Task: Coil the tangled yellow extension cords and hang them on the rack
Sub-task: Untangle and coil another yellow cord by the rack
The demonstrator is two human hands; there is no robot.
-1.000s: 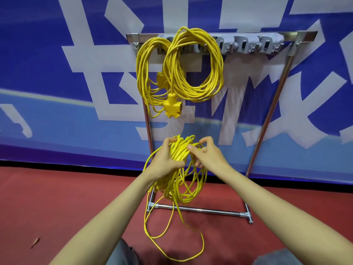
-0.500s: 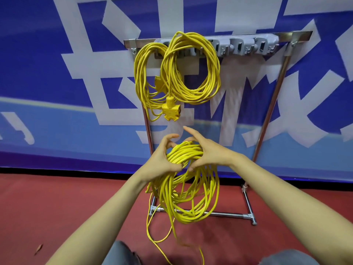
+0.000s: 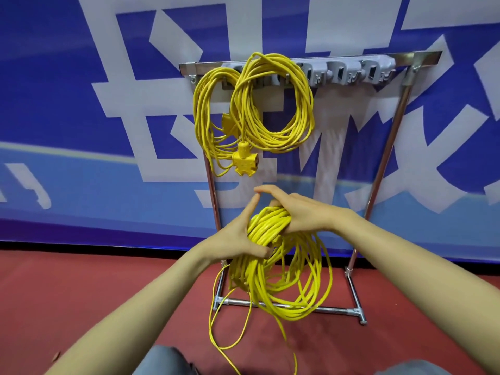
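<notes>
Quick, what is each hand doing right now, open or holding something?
Left hand: holding the yellow cord coil, thumb curled under it.
Right hand: holding the same coil from above.

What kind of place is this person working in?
Probably a sports hall or event venue, though I can't be sure: a red floor, a huge blue banner with white characters along the wall, and a metal rack holding coiled yellow cords.
</notes>
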